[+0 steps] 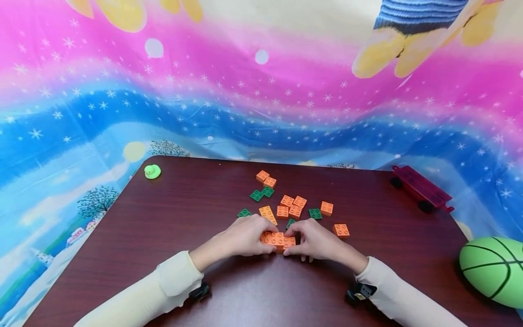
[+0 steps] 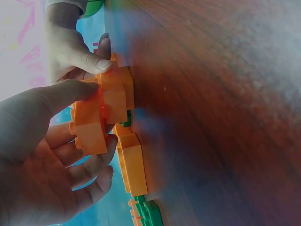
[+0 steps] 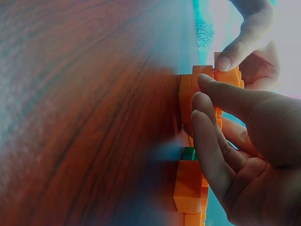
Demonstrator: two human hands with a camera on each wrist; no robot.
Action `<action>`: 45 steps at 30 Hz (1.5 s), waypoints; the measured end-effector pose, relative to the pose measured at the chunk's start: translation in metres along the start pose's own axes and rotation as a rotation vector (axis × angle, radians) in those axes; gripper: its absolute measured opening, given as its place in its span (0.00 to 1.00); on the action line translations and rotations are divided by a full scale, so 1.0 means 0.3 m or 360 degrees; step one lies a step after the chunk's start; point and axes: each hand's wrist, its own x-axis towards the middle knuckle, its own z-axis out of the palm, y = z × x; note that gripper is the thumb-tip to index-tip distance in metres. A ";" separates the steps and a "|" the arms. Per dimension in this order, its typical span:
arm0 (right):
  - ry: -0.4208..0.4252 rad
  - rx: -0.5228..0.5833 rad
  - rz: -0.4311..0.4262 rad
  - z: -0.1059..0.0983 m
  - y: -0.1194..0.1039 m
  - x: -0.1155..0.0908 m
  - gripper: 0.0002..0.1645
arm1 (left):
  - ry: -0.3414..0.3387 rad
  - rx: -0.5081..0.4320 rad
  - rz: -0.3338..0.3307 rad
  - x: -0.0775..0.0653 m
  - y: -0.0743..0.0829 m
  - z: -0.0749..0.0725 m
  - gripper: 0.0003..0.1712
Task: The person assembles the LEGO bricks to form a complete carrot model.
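Near the front middle of the table, my left hand (image 1: 245, 234) grips an orange toy building brick (image 1: 274, 237) between thumb and fingers. That brick (image 2: 89, 127) sits atop another orange brick (image 2: 114, 96), offset so the lower one's studs show at the right in the head view. My right hand (image 1: 316, 238) pinches the lower brick (image 3: 202, 71) by its right end. Below these, more orange (image 2: 128, 87) shows close to the tabletop. A yellow-orange brick (image 1: 268, 215) lies just beyond my left fingers, with a green brick (image 1: 291, 223) partly hidden behind the right hand.
Loose orange bricks (image 1: 295, 210) and green bricks (image 1: 256, 195) lie scattered behind the hands. A green rubber duck (image 1: 153, 171) stands at the back left corner. To the right are a dark red toy cart (image 1: 422, 186) and a green ball (image 1: 492, 270). A printed cloth hangs behind.
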 end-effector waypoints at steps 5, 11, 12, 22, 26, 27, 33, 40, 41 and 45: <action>0.0000 -0.0002 0.0007 0.003 -0.002 0.001 0.21 | -0.0007 -0.0006 -0.0005 -0.002 -0.003 0.000 0.18; 0.0002 0.0004 0.0014 0.004 -0.006 0.005 0.22 | -0.0021 -0.0006 -0.0019 -0.003 0.002 -0.007 0.18; 0.0000 0.0004 0.0014 0.004 -0.007 0.006 0.22 | -0.0022 -0.0003 -0.0022 -0.003 0.003 -0.008 0.18; -0.0012 0.0037 0.0039 0.014 -0.010 0.003 0.22 | -0.0038 0.0076 -0.0093 -0.011 0.015 0.001 0.20; -0.0025 0.0064 0.0054 0.024 -0.009 -0.006 0.22 | -0.0035 0.0146 -0.0074 -0.017 0.025 0.020 0.20; -0.0023 0.0069 0.0053 0.025 -0.009 -0.007 0.22 | -0.0031 0.0174 -0.0063 -0.016 0.027 0.023 0.20; -0.0003 0.0071 0.0054 0.022 -0.010 -0.005 0.21 | 0.0006 0.0424 0.0042 -0.005 0.049 0.027 0.14; -0.0001 0.0058 0.0059 0.020 -0.007 -0.004 0.22 | -0.0001 0.0526 0.0042 0.002 0.069 0.030 0.12; 0.0002 0.0054 0.0057 0.018 -0.006 -0.003 0.22 | 0.0001 0.0539 0.0040 0.004 0.071 0.029 0.13; 0.0025 0.0028 0.0039 0.011 -0.002 0.001 0.23 | 0.0025 0.0521 0.0017 0.009 0.070 0.025 0.14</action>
